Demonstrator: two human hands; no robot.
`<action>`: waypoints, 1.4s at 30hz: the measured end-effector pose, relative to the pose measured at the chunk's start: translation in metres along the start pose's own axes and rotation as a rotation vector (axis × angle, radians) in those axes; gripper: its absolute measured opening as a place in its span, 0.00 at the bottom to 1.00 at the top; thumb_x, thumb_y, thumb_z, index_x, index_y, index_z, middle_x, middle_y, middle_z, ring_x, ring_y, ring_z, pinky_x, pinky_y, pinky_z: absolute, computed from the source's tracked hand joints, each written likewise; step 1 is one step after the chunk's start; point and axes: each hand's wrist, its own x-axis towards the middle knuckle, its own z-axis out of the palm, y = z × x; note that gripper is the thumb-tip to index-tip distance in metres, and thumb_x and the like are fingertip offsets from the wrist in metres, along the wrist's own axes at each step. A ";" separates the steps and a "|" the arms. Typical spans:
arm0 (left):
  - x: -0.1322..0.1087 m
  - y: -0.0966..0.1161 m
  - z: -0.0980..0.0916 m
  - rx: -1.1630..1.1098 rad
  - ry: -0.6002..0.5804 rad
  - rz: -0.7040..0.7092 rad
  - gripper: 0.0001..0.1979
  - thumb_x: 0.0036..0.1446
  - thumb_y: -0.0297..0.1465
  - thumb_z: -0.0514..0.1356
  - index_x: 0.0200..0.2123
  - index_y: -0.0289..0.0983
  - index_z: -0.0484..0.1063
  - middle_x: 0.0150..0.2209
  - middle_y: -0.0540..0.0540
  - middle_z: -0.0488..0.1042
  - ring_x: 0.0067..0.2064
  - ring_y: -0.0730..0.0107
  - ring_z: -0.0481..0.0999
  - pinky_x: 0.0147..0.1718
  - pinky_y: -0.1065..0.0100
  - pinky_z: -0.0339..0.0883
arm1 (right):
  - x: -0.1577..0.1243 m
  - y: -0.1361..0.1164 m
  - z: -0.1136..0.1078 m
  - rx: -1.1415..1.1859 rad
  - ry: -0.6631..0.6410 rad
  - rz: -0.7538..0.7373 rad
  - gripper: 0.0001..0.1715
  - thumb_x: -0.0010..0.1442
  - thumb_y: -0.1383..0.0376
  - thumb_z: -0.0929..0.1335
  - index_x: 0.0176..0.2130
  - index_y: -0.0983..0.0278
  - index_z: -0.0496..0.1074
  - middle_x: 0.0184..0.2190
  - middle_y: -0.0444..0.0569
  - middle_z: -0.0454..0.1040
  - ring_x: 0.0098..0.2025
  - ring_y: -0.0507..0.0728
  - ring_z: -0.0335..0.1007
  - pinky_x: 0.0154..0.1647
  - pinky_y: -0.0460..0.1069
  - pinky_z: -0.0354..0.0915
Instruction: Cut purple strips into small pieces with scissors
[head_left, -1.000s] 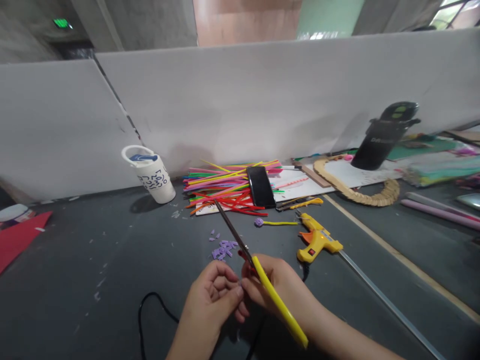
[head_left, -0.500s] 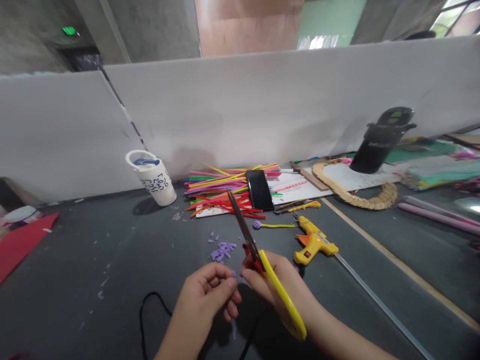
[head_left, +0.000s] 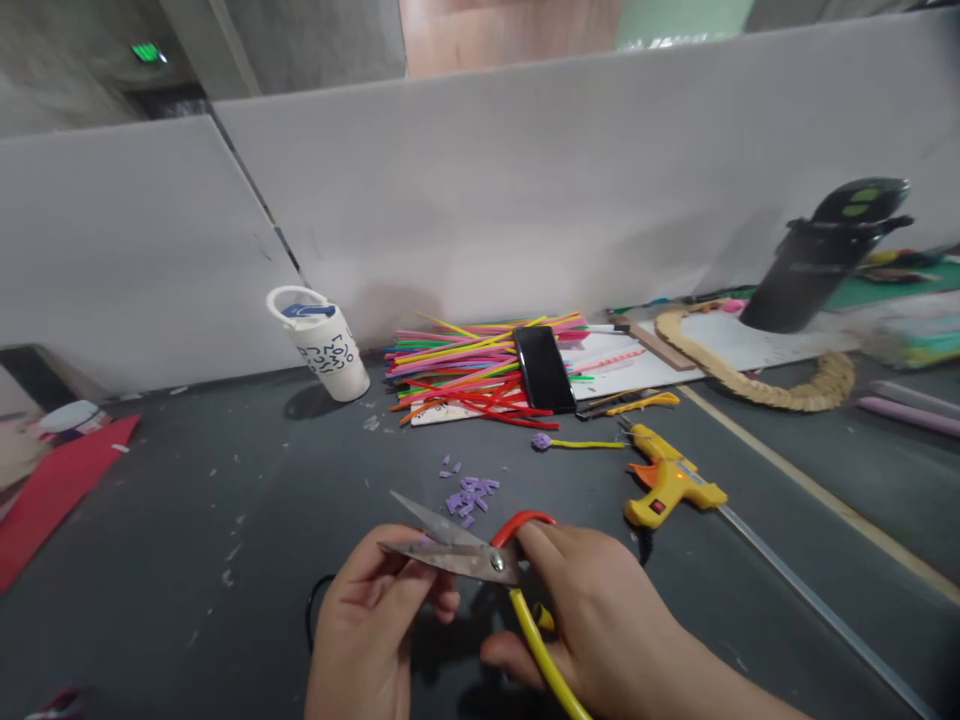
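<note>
In the head view, my right hand (head_left: 600,610) is shut on a pair of scissors (head_left: 457,560) with one red and one yellow handle. Their blades are apart and point left, over the fingertips of my left hand (head_left: 382,610). Those fingers are pinched on a small purple strip (head_left: 426,540); only a bit of it shows behind the blades. Several short purple pieces (head_left: 469,495) lie in a loose pile just beyond the scissors. Farther back is a yellow-green stem with a purple ball tip (head_left: 541,441).
A yellow glue gun (head_left: 667,480) lies at the right with a long clear glue stick. Behind are colourful thin strips (head_left: 457,360), a black phone (head_left: 545,370), a white cup (head_left: 330,350), a curved tan band (head_left: 795,395) and a black bottle (head_left: 817,260). Red sheet (head_left: 67,490) at left.
The scissors have swung from pointing forward to pointing left, and their blades have opened at my left fingertips. My left hand has moved slightly left. The view has shifted a little.
</note>
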 end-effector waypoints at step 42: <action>-0.006 0.002 0.003 0.099 0.156 0.016 0.03 0.39 0.25 0.65 0.21 0.34 0.73 0.19 0.50 0.74 0.20 0.77 0.70 0.20 0.77 0.67 | -0.005 -0.002 0.008 -0.182 0.021 -0.039 0.26 0.54 0.44 0.62 0.34 0.64 0.65 0.25 0.48 0.71 0.24 0.58 0.68 0.24 0.48 0.52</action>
